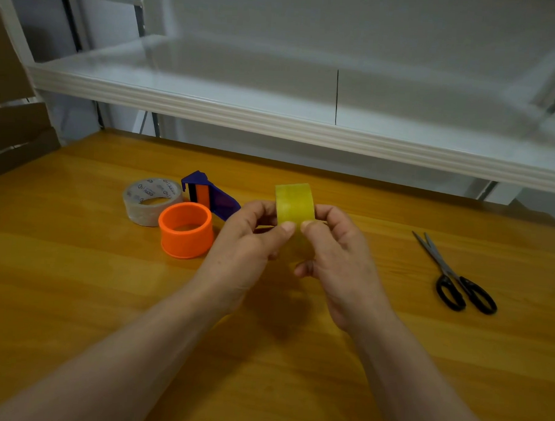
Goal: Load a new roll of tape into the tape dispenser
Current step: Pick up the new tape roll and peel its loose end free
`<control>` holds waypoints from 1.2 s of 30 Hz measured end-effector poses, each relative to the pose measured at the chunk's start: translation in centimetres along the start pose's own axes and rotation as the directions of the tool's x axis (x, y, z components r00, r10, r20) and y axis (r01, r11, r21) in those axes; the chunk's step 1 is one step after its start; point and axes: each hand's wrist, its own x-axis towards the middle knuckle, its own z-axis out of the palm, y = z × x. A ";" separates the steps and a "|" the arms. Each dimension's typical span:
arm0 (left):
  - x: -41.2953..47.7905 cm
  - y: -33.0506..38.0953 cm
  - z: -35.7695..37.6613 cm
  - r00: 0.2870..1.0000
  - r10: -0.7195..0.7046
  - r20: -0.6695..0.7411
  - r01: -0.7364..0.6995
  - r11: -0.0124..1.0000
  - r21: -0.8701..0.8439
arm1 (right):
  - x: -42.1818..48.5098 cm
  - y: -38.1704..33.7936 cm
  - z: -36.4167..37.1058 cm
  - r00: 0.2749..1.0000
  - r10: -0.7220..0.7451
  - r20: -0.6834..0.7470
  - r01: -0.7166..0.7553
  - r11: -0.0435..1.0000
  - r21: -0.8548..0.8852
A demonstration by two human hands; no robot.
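I have the yellow tape roll (295,202) lifted clear of the counter (75,297), pinched from both sides: my left hand (248,241) closes its grip on the left edge and my right hand (334,254) on the right, both thumbs pressed on the near face. Held edge-up like that, I judge I am feeling for the loose end of the tape before loading. The blue tape dispenser (211,194) lies on the counter just left of the roll and a little farther off, partly hidden behind my left hand. Its orange core (186,230) stands separately on the near left, touching a clear tape roll (151,200). Scissors (454,275) lie well apart on the right. Nothing blocks the way to the dispenser
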 end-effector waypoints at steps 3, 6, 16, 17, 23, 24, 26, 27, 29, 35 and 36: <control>0.2 -0.1 -0.1 0.999 -0.033 -0.038 0.030 0.997 -0.078 | -0.1 -0.1 0.0 0.999 -0.008 0.038 0.008 1.000 -0.005; 0.4 -0.1 -0.3 0.992 -0.107 -0.068 0.094 0.981 -0.171 | -0.2 -0.1 0.2 0.998 -0.010 0.062 0.011 1.000 -0.012; 0.0 0.1 -0.2 0.999 0.031 0.015 -0.032 0.998 0.047 | 0.0 0.0 -0.1 1.000 -0.009 -0.023 0.010 0.999 0.038; -0.1 -0.2 -0.1 0.999 0.043 0.029 -0.046 0.994 0.098 | 0.1 -0.1 -0.1 0.999 -0.003 -0.036 0.005 0.998 0.059; -0.3 -0.5 0.4 0.998 0.063 0.007 -0.064 0.989 0.136 | 0.0 0.0 -0.2 1.000 -0.015 -0.017 0.015 0.998 0.055; -0.3 -0.4 0.4 0.998 0.056 0.002 -0.056 0.989 0.135 | 0.0 0.0 -0.1 1.000 -0.025 -0.011 0.026 0.999 0.034; -0.2 -0.2 0.2 0.999 0.026 -0.021 -0.023 0.993 0.112 | -0.1 0.0 -0.2 0.999 -0.053 -0.011 0.053 0.998 -0.032; -0.1 -0.1 0.0 0.999 0.006 -0.036 -0.003 0.997 0.083 | -0.2 0.1 -0.2 0.998 -0.068 -0.007 0.067 0.995 -0.073; 0.1 0.3 -0.3 0.996 -0.046 -0.070 0.046 0.999 -0.004 | -0.2 0.3 0.0 0.997 -0.082 0.013 0.083 0.988 -0.133; 0.3 0.9 -0.6 0.980 -0.192 -0.043 0.178 0.957 -0.231 | -0.4 -0.1 0.2 0.996 -0.075 0.041 0.080 0.987 -0.142; 0.3 1.0 -0.6 0.977 -0.212 -0.027 0.197 0.945 -0.261 | -0.4 -0.1 0.1 0.997 -0.070 0.045 0.076 0.987 -0.139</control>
